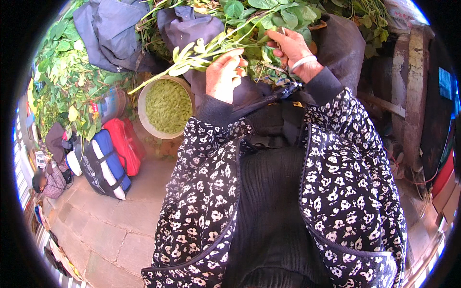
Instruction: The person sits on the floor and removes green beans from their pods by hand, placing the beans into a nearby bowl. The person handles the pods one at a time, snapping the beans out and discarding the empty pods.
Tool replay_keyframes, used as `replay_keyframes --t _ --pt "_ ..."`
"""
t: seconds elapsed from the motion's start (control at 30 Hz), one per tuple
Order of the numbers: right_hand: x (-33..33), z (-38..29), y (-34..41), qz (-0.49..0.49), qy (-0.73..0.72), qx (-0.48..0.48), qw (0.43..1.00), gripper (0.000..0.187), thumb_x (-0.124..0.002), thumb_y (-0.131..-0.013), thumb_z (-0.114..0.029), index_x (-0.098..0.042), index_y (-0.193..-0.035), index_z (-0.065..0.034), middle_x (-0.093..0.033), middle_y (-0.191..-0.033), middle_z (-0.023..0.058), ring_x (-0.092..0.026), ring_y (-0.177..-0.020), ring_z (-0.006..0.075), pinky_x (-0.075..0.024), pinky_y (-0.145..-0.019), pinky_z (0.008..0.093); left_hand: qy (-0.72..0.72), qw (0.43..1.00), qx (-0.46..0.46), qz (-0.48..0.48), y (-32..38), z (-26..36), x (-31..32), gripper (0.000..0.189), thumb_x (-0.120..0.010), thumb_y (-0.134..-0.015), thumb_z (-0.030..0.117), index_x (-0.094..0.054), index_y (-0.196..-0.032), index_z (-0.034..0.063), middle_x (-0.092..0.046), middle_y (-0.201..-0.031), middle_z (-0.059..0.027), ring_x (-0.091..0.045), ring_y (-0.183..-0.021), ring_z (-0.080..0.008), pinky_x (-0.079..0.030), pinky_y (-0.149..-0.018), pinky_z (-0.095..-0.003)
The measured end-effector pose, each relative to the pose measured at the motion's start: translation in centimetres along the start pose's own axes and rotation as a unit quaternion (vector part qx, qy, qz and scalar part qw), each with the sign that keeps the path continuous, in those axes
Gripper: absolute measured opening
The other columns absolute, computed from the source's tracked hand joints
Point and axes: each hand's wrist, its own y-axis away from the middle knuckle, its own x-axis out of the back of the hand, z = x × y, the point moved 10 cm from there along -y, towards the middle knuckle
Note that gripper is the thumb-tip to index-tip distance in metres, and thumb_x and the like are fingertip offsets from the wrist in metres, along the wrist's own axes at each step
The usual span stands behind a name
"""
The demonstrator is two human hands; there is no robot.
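A leafy soybean stalk with green pods (196,54) stretches across both of my hands, above my lap. My left hand (225,72) is beneath and beside its middle, fingers curled; whether they grip it is hard to tell. My right hand (290,50) pinches the stalk near its leafy part, a pale bangle on the wrist. Below the stalk's bare lower end, left of my left forearm, stands a white bucket (142,102) nearly full of green pods (167,106).
Heaps of leafy pod plants (68,72) lie at the left and ahead. A black, blue and red bag or cushion stack (108,162) sits on the paved floor (140,201). Someone (54,180) is at the far left. A worn wooden frame (414,79) stands at the right.
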Motion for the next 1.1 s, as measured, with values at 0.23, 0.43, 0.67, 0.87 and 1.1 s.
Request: replay_keyframes --t 0.23,0.43,0.67,0.87,1.1 --pt "0.4 0.9 4.3 0.004 0.012 0.067 0.998 0.015 -0.067 -0.076 -0.013 -0.060 -0.082 -0.0018 -0.056 -0.065 -0.0008 -0.041 -0.048 0.0033 -0.0328 -0.042 0.0187 -0.102 0.990 0.043 -0.086 -0.3 -2.9 -2.4 0.022 -0.055 -0.089 0.016 -0.060 -0.107 0.0029 -0.061 -0.083 -0.0013 -0.053 -0.062 -0.0054 -0.036 -0.047 -0.0152" --pt "-1.0 5.5 5.2 -0.090 -0.106 -0.093 0.986 0.020 -0.065 -0.083 -0.024 -0.059 -0.091 -0.0066 -0.052 -0.066 -0.0025 -0.040 -0.047 0.0022 -0.0261 -0.033 0.0171 0.087 0.986 0.082 -0.114 -1.0 -5.4 -3.1 0.021 -0.052 -0.092 0.021 -0.060 -0.103 0.0045 -0.054 -0.078 0.0021 -0.047 -0.062 -0.0058 -0.033 -0.048 -0.0166" --pt "-1.3 2.1 6.3 -0.054 0.222 0.255 0.940 0.024 -0.055 -0.088 -0.021 -0.057 -0.095 0.0014 -0.056 -0.069 0.0103 -0.054 -0.056 0.0204 -0.0434 -0.053 0.0331 0.094 0.989 0.109 -0.032 -1.0 -5.7 -1.9 0.012 -0.062 -0.086 0.017 -0.062 -0.091 0.0055 -0.054 -0.072 0.0018 -0.046 -0.059 -0.0053 -0.033 -0.044 -0.0171" --pt "-2.7 1.3 7.9 -0.089 0.243 0.206 0.944 0.022 -0.053 -0.087 -0.016 -0.059 -0.099 0.0017 -0.059 -0.067 0.0113 -0.058 -0.056 0.0203 -0.0459 -0.054 0.0325 0.045 0.998 0.043 0.008 -0.8 -4.6 -0.7 0.011 -0.066 -0.083 0.014 -0.059 -0.082 0.0051 -0.053 -0.065 0.0010 -0.044 -0.051 -0.0055 -0.033 -0.042 -0.0178" --pt "-2.6 4.9 6.4 -0.188 0.016 -0.018 0.982 0.019 -0.054 -0.088 -0.017 -0.062 -0.095 -0.0014 -0.059 -0.069 -0.0003 -0.050 -0.052 0.0043 -0.0354 -0.042 0.0161 0.036 0.997 0.060 -0.019 -1.0 -5.0 -0.9 0.012 -0.065 -0.084 0.016 -0.057 -0.084 0.0063 -0.051 -0.066 0.0025 -0.044 -0.053 -0.0045 -0.032 -0.043 -0.0167"
